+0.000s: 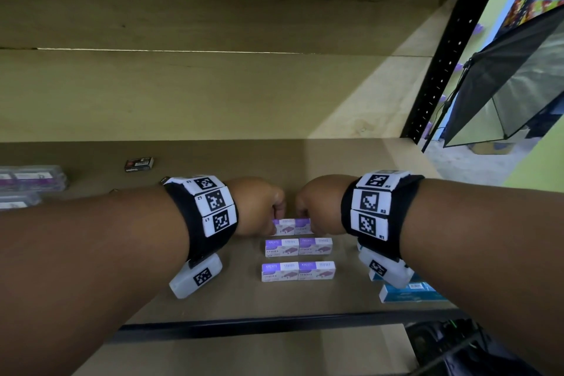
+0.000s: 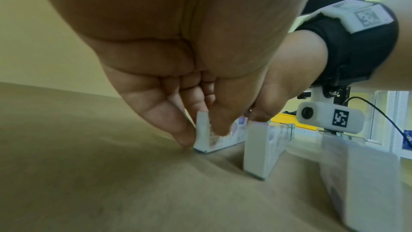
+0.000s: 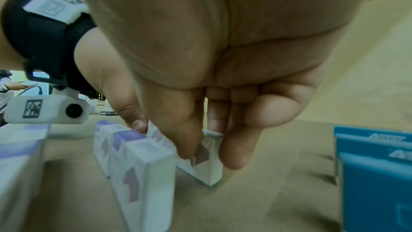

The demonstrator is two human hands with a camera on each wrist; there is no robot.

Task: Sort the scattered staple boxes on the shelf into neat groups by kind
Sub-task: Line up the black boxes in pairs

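Both hands are deep on the shelf [image 1: 351, 162], close together at the back pair of purple staple boxes [image 1: 293, 226]. The left hand [image 1: 259, 204] pinches the left box of this pair between thumb and fingers [image 2: 178, 130], and the right hand [image 1: 320, 204] pinches the right box [image 3: 207, 156] the same way. Both boxes seem to stand on the shelf board. In front of them stand two more rows of purple boxes [image 1: 298, 258], two in each. Blue boxes [image 1: 409, 291] lie at the right, clear plastic cases [image 1: 30, 181] at the far left, and one dark box [image 1: 139, 163] behind.
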